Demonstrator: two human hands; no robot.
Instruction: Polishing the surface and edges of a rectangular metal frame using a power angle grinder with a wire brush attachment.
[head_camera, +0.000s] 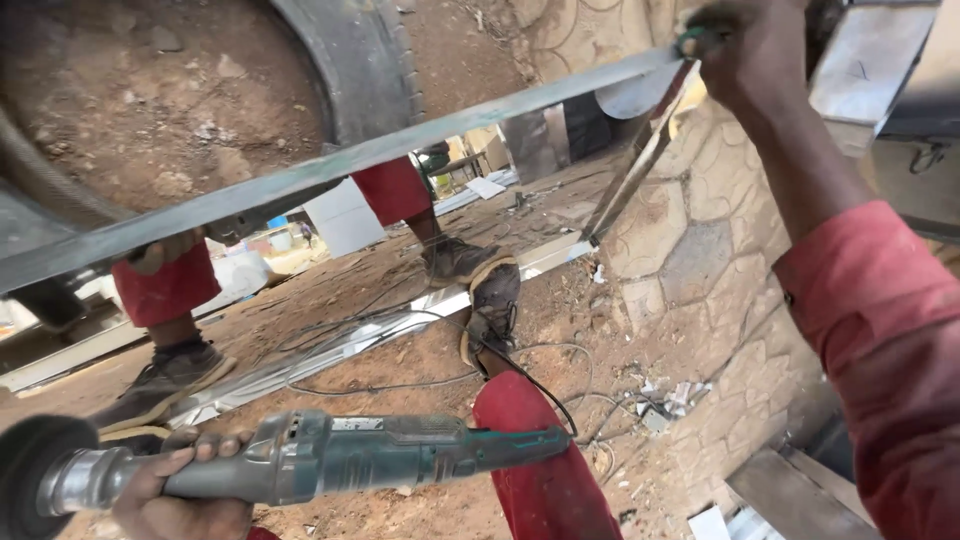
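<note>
At the lower left, the angle grinder (330, 460) is clasped by the left hand (175, 490); the metal bar (380, 150) is gripped by the right hand (750, 50). The trailing cable (540, 385) could be snagged by a foot.

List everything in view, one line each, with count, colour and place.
angle grinder: one, teal-grey, bottom left, held by left hand
metal bar: one, grey, slanting across the top
tyre: one, black, top centre
cable: one, black, looping over the dirt
shiny metal strip: one, silvery, on the ground
shoes: two, brown, centre left
trousers: red
left hand: bottom left, gripping the grinder
right hand: top right, on the bar's end
</note>
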